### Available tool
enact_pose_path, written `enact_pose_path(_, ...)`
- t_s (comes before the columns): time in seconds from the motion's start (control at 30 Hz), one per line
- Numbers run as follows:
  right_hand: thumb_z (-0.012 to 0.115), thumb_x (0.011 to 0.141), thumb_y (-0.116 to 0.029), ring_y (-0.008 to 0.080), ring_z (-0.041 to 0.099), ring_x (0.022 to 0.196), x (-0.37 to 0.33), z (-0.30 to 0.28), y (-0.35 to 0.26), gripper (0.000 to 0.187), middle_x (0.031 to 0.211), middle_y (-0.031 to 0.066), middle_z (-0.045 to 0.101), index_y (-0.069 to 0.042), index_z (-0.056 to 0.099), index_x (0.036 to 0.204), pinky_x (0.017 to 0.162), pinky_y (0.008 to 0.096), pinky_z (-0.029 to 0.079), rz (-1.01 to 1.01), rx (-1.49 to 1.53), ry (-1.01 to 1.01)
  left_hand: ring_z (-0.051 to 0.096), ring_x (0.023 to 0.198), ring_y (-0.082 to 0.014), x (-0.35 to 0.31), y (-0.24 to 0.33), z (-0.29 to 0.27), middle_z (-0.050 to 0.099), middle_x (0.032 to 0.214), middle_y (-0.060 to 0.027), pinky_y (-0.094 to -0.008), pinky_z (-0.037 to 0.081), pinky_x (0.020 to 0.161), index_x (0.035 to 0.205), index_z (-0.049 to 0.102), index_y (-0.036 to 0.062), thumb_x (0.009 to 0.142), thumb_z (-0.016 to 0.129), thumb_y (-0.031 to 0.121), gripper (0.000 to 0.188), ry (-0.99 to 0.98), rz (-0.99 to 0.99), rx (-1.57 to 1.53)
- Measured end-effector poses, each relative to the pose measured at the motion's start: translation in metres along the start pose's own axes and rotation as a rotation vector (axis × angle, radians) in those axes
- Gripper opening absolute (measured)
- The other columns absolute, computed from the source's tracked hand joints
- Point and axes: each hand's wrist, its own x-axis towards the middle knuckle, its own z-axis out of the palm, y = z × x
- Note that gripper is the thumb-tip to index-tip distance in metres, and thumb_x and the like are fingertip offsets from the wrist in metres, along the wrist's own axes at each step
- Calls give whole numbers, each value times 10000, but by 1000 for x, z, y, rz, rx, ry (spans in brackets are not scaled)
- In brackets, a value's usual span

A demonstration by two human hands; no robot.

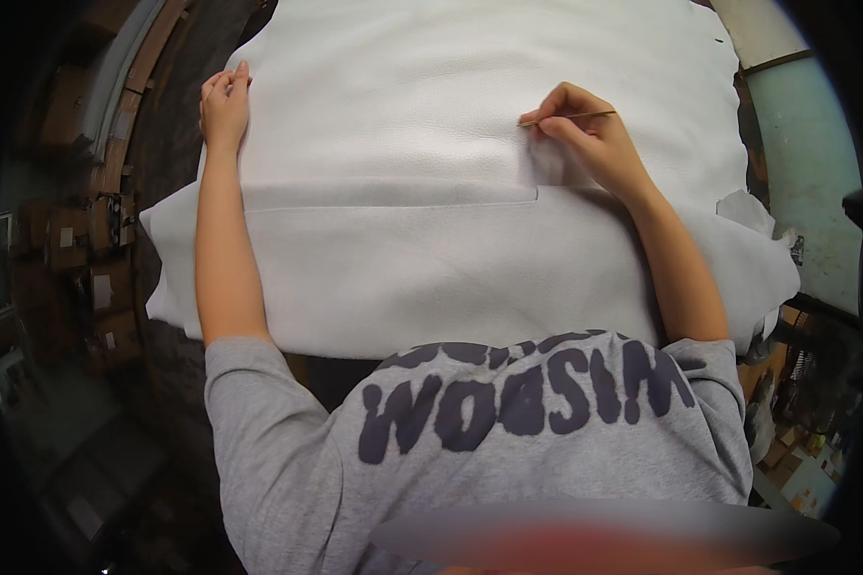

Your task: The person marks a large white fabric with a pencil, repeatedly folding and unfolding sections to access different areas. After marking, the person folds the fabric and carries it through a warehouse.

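The white sheet (403, 278) fills the middle, its far edge cut off. It looks soft, maybe heavy, best held by its edges. The left hand (224, 107) is at its left edge; I cannot tell if it grips. The right hand (585, 139) pinches a thin stick (596, 114), tip hard to see.

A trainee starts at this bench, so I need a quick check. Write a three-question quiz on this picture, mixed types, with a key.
1. Which hand holds the thin stick?
2. Where on the white sheet is the left hand? A) Right edge. B) Left edge. C) Centre.
3. True or false: both forearms are bare below the sleeves of the grey shirt.

Key
1. The right hand.
2. B.
3. True.
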Motion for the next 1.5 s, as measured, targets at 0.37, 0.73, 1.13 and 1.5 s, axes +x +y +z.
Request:
enact_pose_path(0.37,635,877,-140,145,667,815,20,-41,24,112,841,66,710,-28,645,870,752,281,499,116,-434,132,585,1232,-303,26,20,32,609,1354,-48,-450,424,1056,921,784,197,958,499,657,542,-3,13,-14)
enact_pose_path(0.73,612,1008,-219,276,675,1125,-155,-47,39,296,1164,142,725,-78,680,1259,954,376,504,-321,-697,524,659,1078,-212,-3,75,5,717,1124,-80,-353,478,983,1094,713,59,1006,635,294,263,136,289,-471)
enact_pose_path(1.13,854,695,-296,232,257,1539,-237,-90,43,849,1573,49,461,-152,478,1442,1224,488,160,-63,-1085,279,355,1467,-404,-257,145,-103,434,1568,-158,-579,279,1186,1470,541,216,761,824,243,764,-543,676,162)
enact_pose_path(1.5,762,857,-238,315,687,789,-267,-117,42,246,858,138,728,-21,735,971,719,382,527,-96,-868,564,718,734,-302,-227,183,-165,718,842,-171,-347,528,670,1136,728,73,880,729,161,271,-703,543,-76)
